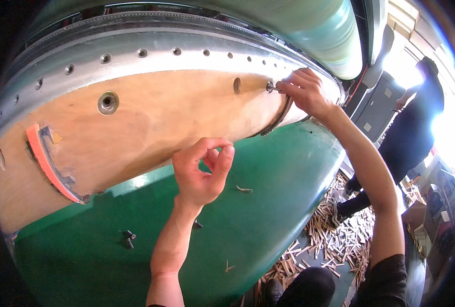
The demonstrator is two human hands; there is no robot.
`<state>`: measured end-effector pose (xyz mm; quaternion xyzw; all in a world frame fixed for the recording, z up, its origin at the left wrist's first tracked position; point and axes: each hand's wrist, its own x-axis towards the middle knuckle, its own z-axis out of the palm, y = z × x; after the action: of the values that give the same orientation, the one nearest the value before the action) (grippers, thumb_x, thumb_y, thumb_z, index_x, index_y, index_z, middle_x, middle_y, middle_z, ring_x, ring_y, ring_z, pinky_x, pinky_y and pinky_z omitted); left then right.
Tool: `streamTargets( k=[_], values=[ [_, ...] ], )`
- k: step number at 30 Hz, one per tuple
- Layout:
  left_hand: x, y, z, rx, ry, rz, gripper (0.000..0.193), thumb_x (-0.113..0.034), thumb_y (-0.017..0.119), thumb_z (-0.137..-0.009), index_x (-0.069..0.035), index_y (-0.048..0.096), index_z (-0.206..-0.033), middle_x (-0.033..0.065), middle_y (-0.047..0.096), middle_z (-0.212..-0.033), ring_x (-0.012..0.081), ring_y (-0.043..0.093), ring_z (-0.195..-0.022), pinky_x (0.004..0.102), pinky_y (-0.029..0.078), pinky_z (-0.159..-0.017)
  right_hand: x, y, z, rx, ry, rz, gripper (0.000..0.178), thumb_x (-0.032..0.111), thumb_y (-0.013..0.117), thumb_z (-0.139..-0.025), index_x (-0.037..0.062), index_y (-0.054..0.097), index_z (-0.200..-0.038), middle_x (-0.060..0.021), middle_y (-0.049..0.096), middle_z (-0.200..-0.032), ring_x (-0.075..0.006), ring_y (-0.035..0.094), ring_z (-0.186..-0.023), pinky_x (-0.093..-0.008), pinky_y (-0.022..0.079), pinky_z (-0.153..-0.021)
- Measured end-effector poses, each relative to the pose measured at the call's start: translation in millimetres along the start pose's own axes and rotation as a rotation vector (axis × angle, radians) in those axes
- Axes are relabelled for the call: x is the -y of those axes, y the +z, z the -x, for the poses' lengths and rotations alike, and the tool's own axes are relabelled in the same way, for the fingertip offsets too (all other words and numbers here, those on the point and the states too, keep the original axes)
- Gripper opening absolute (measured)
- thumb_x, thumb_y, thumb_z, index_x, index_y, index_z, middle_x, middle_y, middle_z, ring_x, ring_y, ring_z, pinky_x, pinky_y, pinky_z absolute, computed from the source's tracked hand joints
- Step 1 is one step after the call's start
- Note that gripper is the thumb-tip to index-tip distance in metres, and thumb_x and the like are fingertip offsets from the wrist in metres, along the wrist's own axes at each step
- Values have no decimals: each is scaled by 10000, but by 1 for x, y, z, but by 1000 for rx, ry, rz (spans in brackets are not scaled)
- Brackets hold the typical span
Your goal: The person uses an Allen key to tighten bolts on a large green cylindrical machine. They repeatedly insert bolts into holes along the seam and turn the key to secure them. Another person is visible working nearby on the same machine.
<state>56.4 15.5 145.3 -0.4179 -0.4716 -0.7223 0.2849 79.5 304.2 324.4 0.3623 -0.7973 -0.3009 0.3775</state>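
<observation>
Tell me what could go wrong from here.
The small metal piece in the right hand might slip at the curved wooden board and drop onto the green surface below. The loose dark screws lying on that surface could get knocked off its edge, perhaps ending up among the wood scraps on the floor, where they would be hard to spot.

Your L hand (190, 173) is by the wood panel's (156, 105) lower edge, fingers curled, thumb & index tips v. close; R arm (363, 148) outstretched, R hand (309, 94) pinching nr panel's R end.
</observation>
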Motion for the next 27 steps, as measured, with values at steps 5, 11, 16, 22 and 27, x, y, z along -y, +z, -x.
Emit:
streamTargets(
  k=[5, 11, 16, 22, 27],
  values=[
    [3, 0, 2, 9, 14, -35, 81, -92, 703, -896, -12, 703, -884, -13, 614, -637, 52, 505, -547, 226, 389, -563, 0, -8, -10, 66, 16, -50, 184, 107, 699, -813, 142, 699, -994, 11, 647, -847, -203, 652, -852, -346, 497, -810],
    [15, 9, 6, 36, 7, -63, 113, -134, 702, -916, -21, 710, -918, -7, 618, -624, 50, 519, -527, 223, 362, -533, -7, 0, 3, 60, 100, -86, 155, 212, 680, -895, 141, 729, -1023, -34, 674, -867, -272, 651, -849, -405, 507, -801],
    [22, 12, 10, 54, -9, -125, 125, -147, 709, -916, -22, 710, -920, -13, 623, -632, 48, 520, -524, 221, 359, -524, 0, 12, 4, -20, 134, -231, 230, 266, 665, -958, 62, 742, -1033, -93, 663, -828, -276, 630, -778, -409, 493, -748],
    [28, 11, 11, 73, 5, -127, 113, -115, 691, -915, -6, 706, -938, 0, 645, -673, 51, 514, -526, 217, 356, -515, -31, 11, 13, 208, 238, -239, 448, 452, 631, -964, 42, 658, -786, -111, 548, -643, -301, 519, -565, -408, 434, -573],
    [35, 10, 15, 56, 15, -116, 114, -84, 679, -906, 25, 696, -934, 13, 640, -706, 55, 510, -538, 205, 368, -512, -15, 32, 18, -119, 231, -184, 483, 444, 686, -925, 39, 584, -683, -108, 450, -571, -316, 462, -541, -402, 388, -532]
  ],
)
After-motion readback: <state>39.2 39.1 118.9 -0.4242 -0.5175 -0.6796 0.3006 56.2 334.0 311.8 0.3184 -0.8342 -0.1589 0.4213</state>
